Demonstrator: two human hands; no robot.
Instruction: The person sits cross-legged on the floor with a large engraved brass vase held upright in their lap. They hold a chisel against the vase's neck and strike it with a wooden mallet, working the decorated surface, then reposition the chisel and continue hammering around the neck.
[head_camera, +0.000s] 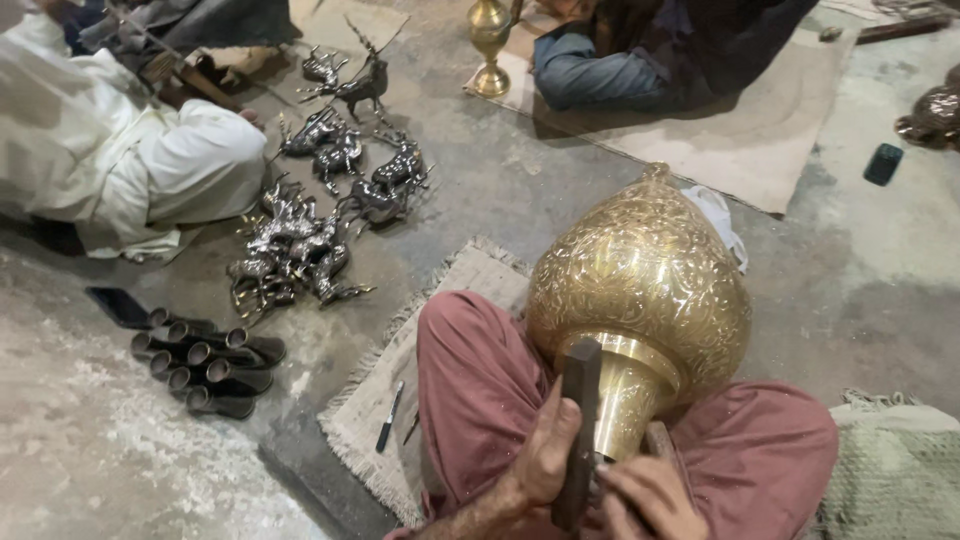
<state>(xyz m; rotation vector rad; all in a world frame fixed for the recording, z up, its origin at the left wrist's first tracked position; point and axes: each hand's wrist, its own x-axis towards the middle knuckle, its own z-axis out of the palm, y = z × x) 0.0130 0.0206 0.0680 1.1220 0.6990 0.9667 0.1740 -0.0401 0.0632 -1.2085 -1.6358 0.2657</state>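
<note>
- Left hand (545, 455): fingers clamped around dark wooden rectangular mallet (578, 430).
- Right hand (645, 497): fingers curled together; contents unclear.
- At 12 o'clock: engraved bulbous brass vase (645, 275), glossy, resting on lap.

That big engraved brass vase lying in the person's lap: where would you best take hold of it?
Probably at the narrow neck of the large engraved brass vase, reaching from the lap side. The bulging, polished body is too wide to grasp, while the neck points toward the left hand and right hand.

Metal deer figurines (320, 215), dark tubes (205, 365), phone (118, 306), mat (400, 400).
</note>
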